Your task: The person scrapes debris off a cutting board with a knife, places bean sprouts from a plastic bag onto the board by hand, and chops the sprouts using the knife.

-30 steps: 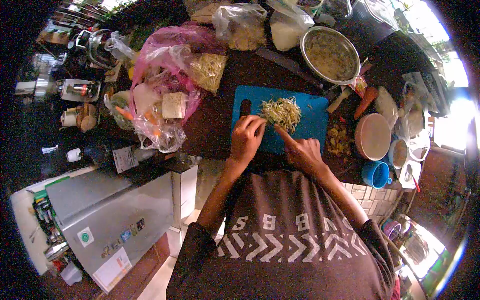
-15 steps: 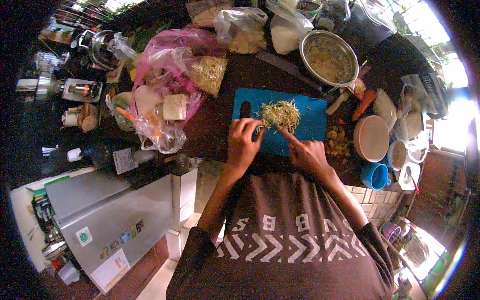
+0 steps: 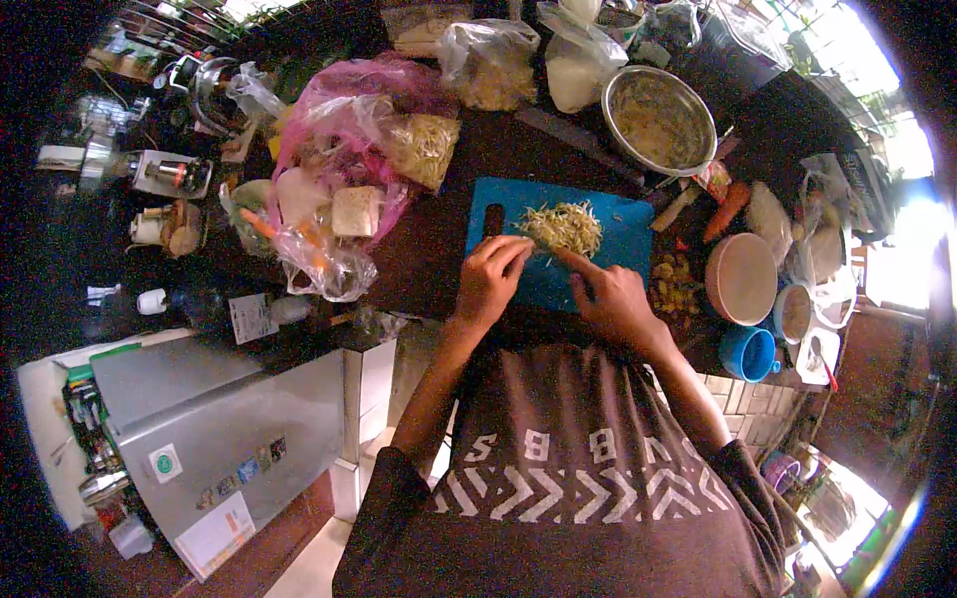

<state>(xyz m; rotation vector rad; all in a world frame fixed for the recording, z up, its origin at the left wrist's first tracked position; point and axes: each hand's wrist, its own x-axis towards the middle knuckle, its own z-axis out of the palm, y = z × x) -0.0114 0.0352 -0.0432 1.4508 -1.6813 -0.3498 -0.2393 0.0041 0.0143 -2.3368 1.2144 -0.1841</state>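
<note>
A loose heap of bean sprouts [image 3: 566,227] lies on the blue cutting board [image 3: 623,261]. My left hand [image 3: 493,277] is at the heap's left edge, fingers bunched and pressed together on some sprouts at the fingertips. From the right, my right hand [image 3: 613,299] reaches in with its index finger stretched toward the sprouts and its other fingers curled. Whatever is under that index finger is too small and blurred to make out. Both hands are above the board's near edge, their fingertips close together.
Left of the board, a pink plastic bag [image 3: 344,90] lies with a pale tofu block [image 3: 356,211] and a bag of sprouts [image 3: 424,149]. A metal bowl [image 3: 659,120] stands behind. On the right are a carrot [image 3: 726,211], a beige bowl [image 3: 741,279] and a blue cup [image 3: 748,352].
My left fingertips have shifted slightly right, closer to the right index finger. My right hand has moved a little to the left and up. The whole view has shifted slightly.
</note>
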